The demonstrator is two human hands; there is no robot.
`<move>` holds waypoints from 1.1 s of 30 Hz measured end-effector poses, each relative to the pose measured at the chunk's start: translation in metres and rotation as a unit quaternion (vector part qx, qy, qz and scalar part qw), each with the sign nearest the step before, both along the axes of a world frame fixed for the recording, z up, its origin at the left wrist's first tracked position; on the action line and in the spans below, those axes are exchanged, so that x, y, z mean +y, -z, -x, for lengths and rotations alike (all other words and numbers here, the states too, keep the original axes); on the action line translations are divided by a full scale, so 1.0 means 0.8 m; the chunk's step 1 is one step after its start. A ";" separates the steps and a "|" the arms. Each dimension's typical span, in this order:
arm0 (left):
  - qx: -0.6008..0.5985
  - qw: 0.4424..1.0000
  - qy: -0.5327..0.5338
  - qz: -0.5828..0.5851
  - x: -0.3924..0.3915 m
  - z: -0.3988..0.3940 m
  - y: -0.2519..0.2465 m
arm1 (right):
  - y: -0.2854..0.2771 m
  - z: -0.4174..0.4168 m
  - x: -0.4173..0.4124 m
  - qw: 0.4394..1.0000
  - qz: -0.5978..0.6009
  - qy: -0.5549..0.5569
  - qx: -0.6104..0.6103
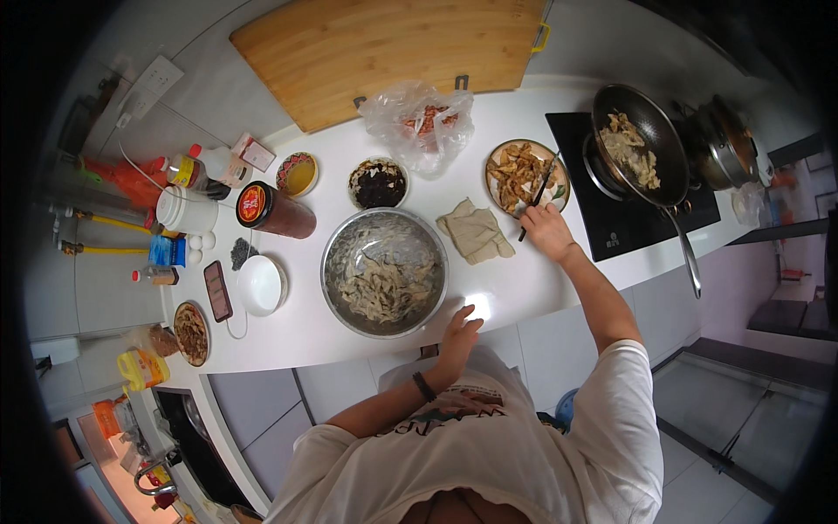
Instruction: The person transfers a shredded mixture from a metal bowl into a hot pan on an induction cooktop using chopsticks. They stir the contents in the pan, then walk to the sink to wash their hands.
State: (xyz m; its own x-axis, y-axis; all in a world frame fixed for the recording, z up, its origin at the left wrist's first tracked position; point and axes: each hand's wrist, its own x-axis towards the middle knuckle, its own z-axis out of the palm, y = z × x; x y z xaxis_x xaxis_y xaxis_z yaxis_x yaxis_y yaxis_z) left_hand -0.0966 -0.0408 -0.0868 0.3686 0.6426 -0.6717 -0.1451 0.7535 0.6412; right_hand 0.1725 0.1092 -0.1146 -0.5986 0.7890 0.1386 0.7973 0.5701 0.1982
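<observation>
My right hand (548, 230) is at the near edge of a plate of fried pieces (517, 171), its fingers closed around dark chopsticks (542, 187) that lie slanted across the plate. My left hand (458, 340) hovers by the counter's front edge, fingers apart and holding nothing. Just left of it stands a large steel bowl (330, 298) with pale, batter-coated strips (389, 288) inside. Between bowl and plate lies a folded beige cloth (476, 232). On the right, a wok (677, 157) with pale fried pieces (630, 150) rests on the black cooktop (615, 229).
The wok's handle (686, 255) juts past the counter front. Behind the steel bowl are a bowl of dark sauce (378, 185) and a plastic bag of reddish food (425, 128). To the left stand a large jar (278, 211), a white bowl (262, 285), and a phone (217, 291) on a cable.
</observation>
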 end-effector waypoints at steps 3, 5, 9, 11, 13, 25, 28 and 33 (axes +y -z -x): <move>0.010 0.996 0.010 -0.089 -0.003 0.006 0.004 | -0.047 0.012 0.001 0.994 -0.057 -0.011 0.088; 0.014 0.993 0.014 -0.118 -0.004 0.006 -0.007 | -0.067 0.017 -0.003 0.977 -0.096 0.041 0.186; 0.001 0.984 -0.005 -0.176 -0.009 0.013 -0.008 | -0.105 0.034 -0.031 0.892 -0.173 0.177 0.378; 0.011 0.981 0.002 -0.195 -0.008 0.024 -0.009 | -0.099 0.024 -0.030 0.854 -0.201 0.209 0.432; 0.006 0.977 0.006 -0.213 -0.011 0.037 -0.007 | -0.097 0.013 -0.022 0.830 -0.167 0.255 0.466; 0.023 0.968 0.041 -0.247 -0.015 0.075 -0.040 | -0.095 0.005 0.033 0.817 -0.065 0.338 0.464; 0.036 0.965 0.042 -0.258 -0.015 0.082 -0.043 | -0.094 0.008 0.029 0.803 -0.040 0.370 0.467; 0.052 0.949 0.038 -0.308 -0.013 0.089 -0.023 | -0.109 0.020 -0.011 0.780 -0.037 0.353 0.515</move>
State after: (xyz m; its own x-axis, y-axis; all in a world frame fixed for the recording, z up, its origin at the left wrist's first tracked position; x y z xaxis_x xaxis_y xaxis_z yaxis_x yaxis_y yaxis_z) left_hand -0.1676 -0.0515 -0.0687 0.3818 0.8995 -0.2124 -0.0179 0.2370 0.9713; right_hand 0.1562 0.1007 -0.0277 0.4412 0.8385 0.3197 0.6654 -0.0666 -0.7435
